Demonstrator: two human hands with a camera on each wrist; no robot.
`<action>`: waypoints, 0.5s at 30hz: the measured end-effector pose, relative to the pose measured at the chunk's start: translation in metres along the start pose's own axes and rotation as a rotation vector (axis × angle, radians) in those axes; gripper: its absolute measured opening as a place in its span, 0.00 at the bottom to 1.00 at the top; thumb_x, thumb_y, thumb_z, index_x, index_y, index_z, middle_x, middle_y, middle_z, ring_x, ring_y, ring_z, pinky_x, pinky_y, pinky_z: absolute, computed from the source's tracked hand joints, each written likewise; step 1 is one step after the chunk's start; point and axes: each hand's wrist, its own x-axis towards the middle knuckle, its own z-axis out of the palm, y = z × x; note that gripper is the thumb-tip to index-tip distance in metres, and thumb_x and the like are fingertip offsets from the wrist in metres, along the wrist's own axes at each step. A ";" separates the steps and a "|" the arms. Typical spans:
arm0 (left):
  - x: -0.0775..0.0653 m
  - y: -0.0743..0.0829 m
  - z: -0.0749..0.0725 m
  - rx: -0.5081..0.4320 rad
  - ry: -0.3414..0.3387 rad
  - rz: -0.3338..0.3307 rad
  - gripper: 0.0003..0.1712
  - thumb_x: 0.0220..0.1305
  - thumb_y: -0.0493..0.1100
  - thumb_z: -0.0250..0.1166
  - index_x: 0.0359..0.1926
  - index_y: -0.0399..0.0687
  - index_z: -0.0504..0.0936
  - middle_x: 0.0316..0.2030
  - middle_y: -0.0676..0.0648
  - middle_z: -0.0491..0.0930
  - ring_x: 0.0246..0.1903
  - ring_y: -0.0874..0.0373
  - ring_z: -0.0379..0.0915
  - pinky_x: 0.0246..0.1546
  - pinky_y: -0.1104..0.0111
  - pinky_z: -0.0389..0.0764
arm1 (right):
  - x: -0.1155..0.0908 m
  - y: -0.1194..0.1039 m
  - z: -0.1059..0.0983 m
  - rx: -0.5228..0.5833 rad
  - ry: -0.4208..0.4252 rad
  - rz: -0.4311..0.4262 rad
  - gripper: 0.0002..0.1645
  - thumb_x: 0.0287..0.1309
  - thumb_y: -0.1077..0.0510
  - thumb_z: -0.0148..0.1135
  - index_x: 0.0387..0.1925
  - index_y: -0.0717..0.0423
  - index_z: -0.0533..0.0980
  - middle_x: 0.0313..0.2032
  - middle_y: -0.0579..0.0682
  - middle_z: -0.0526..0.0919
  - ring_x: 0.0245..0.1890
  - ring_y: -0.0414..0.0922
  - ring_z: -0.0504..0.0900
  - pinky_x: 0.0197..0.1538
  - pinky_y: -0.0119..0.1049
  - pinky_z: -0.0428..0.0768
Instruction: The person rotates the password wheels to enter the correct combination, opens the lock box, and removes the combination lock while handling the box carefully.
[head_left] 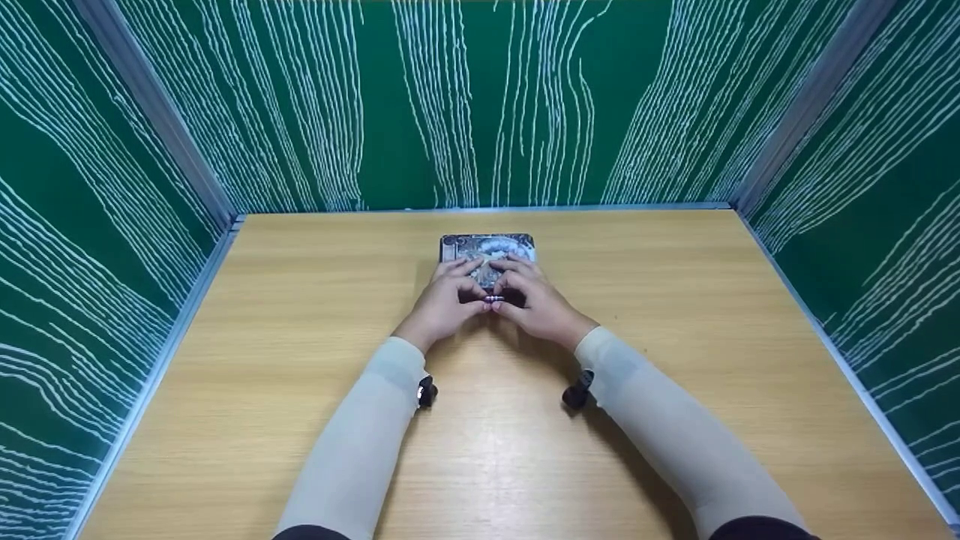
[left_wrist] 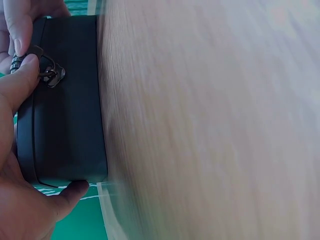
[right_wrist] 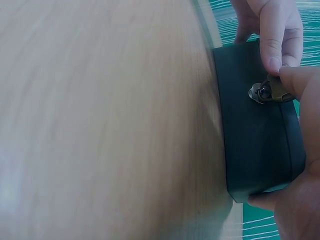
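Note:
A dark box with a patterned lid rests toward the far side of the table. On its near wall, a small combination padlock hangs from a metal hasp. The left hand pinches one end of this padlock between thumb and forefinger, while its other fingers lie along the box's left side and lid. From the other side, the right hand pinches the padlock's opposite end, its remaining fingers spread over the lid's right part. Ridged number dials show between the two thumbs; their digits are too small to read.
The wooden table extends around the box on all sides. Green walls with white wavy lines enclose it at the back and both sides, joined by grey corner posts. Small dark cameras sit at both wrists.

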 end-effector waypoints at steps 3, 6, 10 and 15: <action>0.000 0.000 0.000 -0.001 -0.003 -0.005 0.03 0.70 0.44 0.81 0.43 0.54 0.96 0.87 0.58 0.67 0.91 0.49 0.52 0.94 0.49 0.51 | 0.000 -0.001 0.000 0.005 -0.003 0.008 0.08 0.75 0.54 0.73 0.49 0.51 0.83 0.86 0.52 0.71 0.92 0.63 0.52 0.91 0.73 0.46; 0.000 0.000 0.000 -0.003 -0.001 -0.009 0.03 0.71 0.44 0.81 0.43 0.54 0.97 0.87 0.58 0.67 0.91 0.49 0.51 0.94 0.49 0.51 | 0.000 -0.002 -0.001 0.012 -0.004 0.007 0.08 0.75 0.55 0.73 0.49 0.52 0.83 0.86 0.53 0.71 0.92 0.63 0.52 0.92 0.73 0.46; 0.000 0.000 0.000 -0.004 0.003 -0.013 0.04 0.71 0.45 0.81 0.44 0.54 0.97 0.87 0.58 0.68 0.91 0.49 0.52 0.93 0.49 0.52 | 0.000 -0.002 -0.001 0.021 0.002 -0.012 0.08 0.76 0.56 0.73 0.49 0.53 0.82 0.85 0.53 0.72 0.92 0.63 0.53 0.92 0.71 0.47; 0.001 0.000 0.001 0.002 0.000 -0.026 0.04 0.71 0.46 0.81 0.44 0.55 0.97 0.87 0.59 0.67 0.91 0.50 0.52 0.93 0.49 0.52 | 0.000 -0.001 -0.001 0.028 0.005 -0.014 0.10 0.75 0.55 0.74 0.51 0.53 0.82 0.86 0.52 0.71 0.92 0.63 0.53 0.92 0.72 0.47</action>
